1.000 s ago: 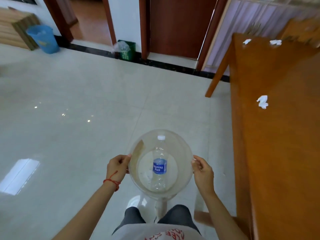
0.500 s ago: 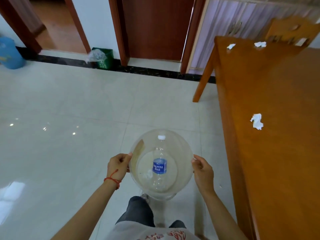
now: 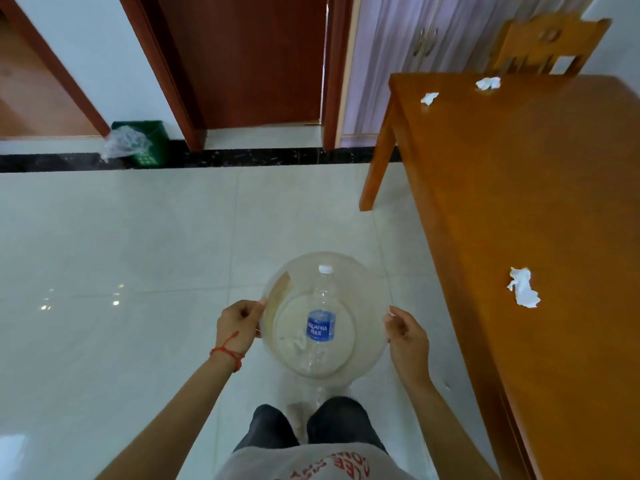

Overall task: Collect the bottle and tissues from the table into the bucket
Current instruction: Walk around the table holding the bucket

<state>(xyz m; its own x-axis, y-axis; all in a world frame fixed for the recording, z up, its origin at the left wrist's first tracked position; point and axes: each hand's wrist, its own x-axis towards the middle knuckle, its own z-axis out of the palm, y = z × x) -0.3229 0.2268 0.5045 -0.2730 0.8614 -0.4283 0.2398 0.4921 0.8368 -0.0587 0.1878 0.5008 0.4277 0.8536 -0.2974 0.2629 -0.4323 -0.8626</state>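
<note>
Hands on bucket rim (table beside)

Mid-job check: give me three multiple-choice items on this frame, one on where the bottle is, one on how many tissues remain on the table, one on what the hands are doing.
1. Where is the bottle?
A. on the table
B. inside the bucket
C. on the floor

2. How many crumpled tissues lie on the table?
A. one
B. three
C. five

3. What are the hands doing?
A. both grip the bucket's rim
B. one picks up a tissue
C. both hang free

Key:
1 B: the bottle lies inside the clear bucket.
2 B: one tissue is near, and two are at the far end of the table.
3 A: the left hand and the right hand each hold a side of the rim.
</note>
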